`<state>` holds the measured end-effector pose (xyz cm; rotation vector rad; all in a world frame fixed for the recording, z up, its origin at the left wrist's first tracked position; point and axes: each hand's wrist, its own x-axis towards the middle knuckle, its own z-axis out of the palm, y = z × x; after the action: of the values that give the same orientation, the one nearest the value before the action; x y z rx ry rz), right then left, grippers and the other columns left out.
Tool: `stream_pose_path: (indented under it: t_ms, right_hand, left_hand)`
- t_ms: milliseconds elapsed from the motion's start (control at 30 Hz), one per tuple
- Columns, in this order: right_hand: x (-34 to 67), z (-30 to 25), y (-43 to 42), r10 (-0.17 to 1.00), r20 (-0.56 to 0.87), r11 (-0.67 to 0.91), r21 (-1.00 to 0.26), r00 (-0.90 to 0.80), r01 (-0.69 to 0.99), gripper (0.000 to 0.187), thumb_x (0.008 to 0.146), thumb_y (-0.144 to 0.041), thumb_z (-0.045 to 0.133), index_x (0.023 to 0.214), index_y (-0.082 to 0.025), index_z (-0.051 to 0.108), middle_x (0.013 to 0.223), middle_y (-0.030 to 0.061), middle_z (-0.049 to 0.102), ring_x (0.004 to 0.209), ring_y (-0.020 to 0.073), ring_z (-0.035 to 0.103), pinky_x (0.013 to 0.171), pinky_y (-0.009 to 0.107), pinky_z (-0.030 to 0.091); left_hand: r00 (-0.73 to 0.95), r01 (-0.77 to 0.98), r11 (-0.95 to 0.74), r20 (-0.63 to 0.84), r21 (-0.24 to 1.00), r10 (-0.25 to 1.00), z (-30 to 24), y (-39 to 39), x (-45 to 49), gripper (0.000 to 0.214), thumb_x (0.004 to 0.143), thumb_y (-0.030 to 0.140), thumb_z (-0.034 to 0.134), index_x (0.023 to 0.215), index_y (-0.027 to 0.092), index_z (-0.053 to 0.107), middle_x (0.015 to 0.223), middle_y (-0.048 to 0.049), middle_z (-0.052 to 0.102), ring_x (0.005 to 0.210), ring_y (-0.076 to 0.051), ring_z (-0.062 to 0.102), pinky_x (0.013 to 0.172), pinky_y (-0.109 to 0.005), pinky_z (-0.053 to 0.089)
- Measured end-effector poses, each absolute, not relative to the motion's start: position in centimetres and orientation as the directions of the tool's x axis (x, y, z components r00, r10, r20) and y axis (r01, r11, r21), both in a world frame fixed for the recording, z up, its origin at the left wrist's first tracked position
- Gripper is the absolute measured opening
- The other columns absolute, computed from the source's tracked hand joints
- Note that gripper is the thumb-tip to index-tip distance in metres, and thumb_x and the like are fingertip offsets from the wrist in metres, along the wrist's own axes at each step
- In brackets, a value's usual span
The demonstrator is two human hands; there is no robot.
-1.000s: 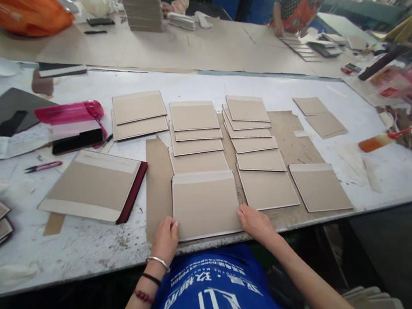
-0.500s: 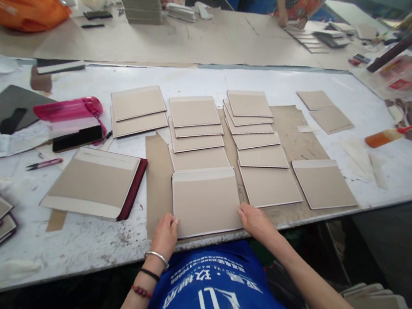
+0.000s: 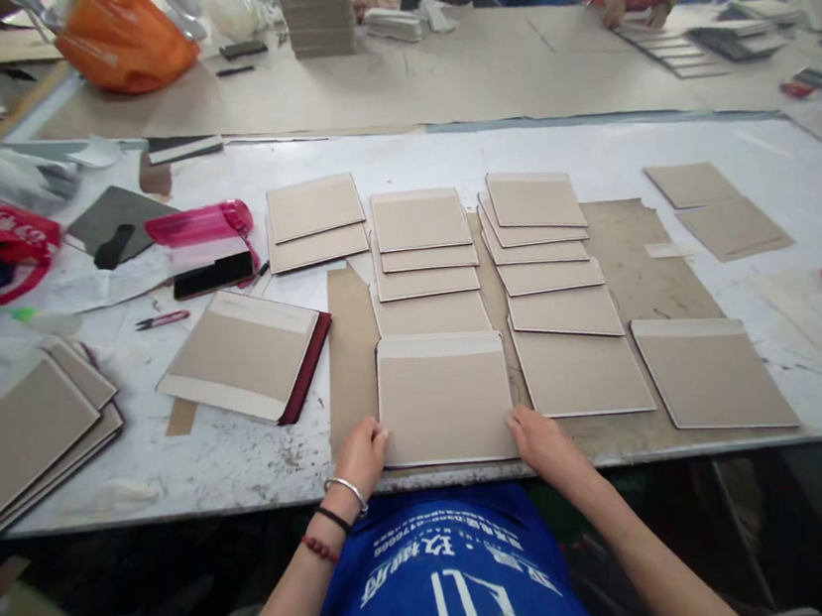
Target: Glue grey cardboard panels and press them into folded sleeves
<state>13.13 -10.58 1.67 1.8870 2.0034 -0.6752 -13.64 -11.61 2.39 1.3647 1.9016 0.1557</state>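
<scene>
A beige cardboard panel (image 3: 444,399) with a pale strip along its far edge and a dark rim lies at the table's front edge. My left hand (image 3: 366,450) closes on its left side, and my right hand (image 3: 535,433) grips its right side near the front corner. Beyond it, overlapping panels (image 3: 419,219) of the same kind run away from me in a column. A second overlapping column (image 3: 584,377) lies just right of my right hand. One more single panel (image 3: 715,376) sits farther right. Brown board (image 3: 349,356) shows beneath the columns.
Left lie a larger panel with a maroon edge (image 3: 244,353), a phone (image 3: 213,275), a pink case (image 3: 198,224), a pen (image 3: 162,320) and stacked panels (image 3: 29,435). Across the far table are an orange bag (image 3: 124,43), a panel stack (image 3: 316,15) and two people's hands.
The view has swung left, so everything appears farther right. Both my hands keep hold of the same panel, which stays at the table edge.
</scene>
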Motion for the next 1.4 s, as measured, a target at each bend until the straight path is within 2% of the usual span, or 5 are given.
stream_pose_path:
  t_ms: [533, 1400]
  right_hand:
    - [12.9, 1.9, -10.8, 0.857, -0.505, 0.043, -0.121, -0.099, 0.992, 0.021, 0.09, -0.024, 0.032, 0.086, -0.016, 0.051, 0.087, 0.0084, 0.063, 0.079, 0.0182, 0.058, 0.063, 0.026, 0.032]
    - [12.3, 3.0, -10.6, 0.839, -0.543, -0.074, -0.155, -0.022, 0.985, 0.021, 0.089, -0.025, 0.032, 0.092, -0.018, 0.052, 0.092, 0.0081, 0.063, 0.083, 0.0183, 0.059, 0.064, 0.026, 0.034]
  left_hand:
    - [-0.123, 0.741, 0.461, -0.576, 0.489, 0.808, 1.8, -11.4, -13.9, 0.022, 0.078, 0.022, 0.044, 0.057, 0.02, 0.039, 0.047, 0.0055, 0.044, 0.05, -0.011, 0.044, 0.053, -0.022, 0.029]
    - [-0.111, 0.731, 0.45, -0.561, 0.513, 0.82, 0.2, -11.6, -14.4, 0.022, 0.076, 0.031, 0.039, 0.056, 0.022, 0.037, 0.043, 0.0044, 0.046, 0.048, -0.013, 0.047, 0.05, -0.023, 0.031]
